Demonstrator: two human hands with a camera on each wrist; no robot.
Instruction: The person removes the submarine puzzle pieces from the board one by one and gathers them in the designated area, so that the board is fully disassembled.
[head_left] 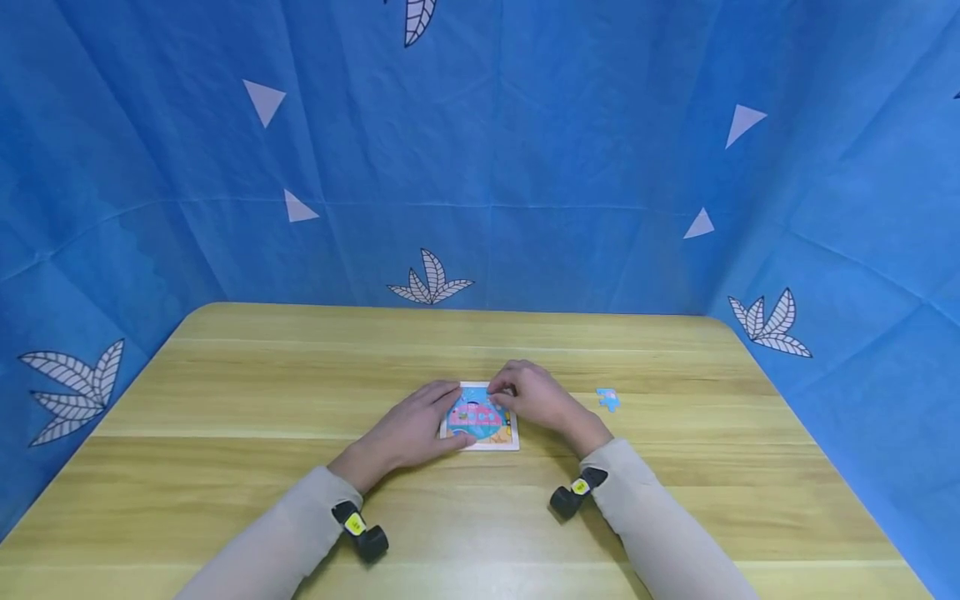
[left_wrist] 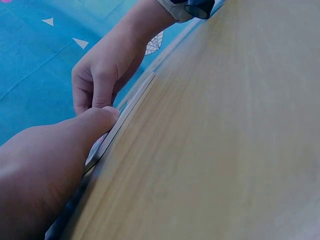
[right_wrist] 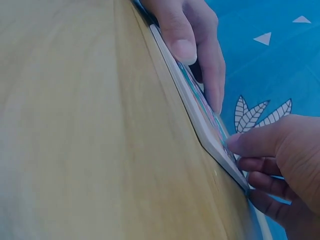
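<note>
A small square jigsaw puzzle (head_left: 483, 419) in a white frame lies on the table, its picture pink, blue and orange. My left hand (head_left: 420, 423) rests along the puzzle's left side. Its thumb lies on the near part and its fairly straight fingers reach the far left corner. At the upper right of the puzzle, my right hand (head_left: 532, 396) pinches a puzzle piece, mostly hidden by the fingertips, against the picture. In the right wrist view the right thumb (right_wrist: 250, 142) touches the puzzle's surface and the other fingers are bent. To the right lies a loose light-blue puzzle piece (head_left: 608, 400).
The wooden table (head_left: 300, 375) has rounded far corners. A blue cloth (head_left: 487, 150) with white triangles and leaf prints hangs behind it and along both sides. Each wrist wears a black camera, one on the left (head_left: 367, 542) and one on the right (head_left: 566, 502).
</note>
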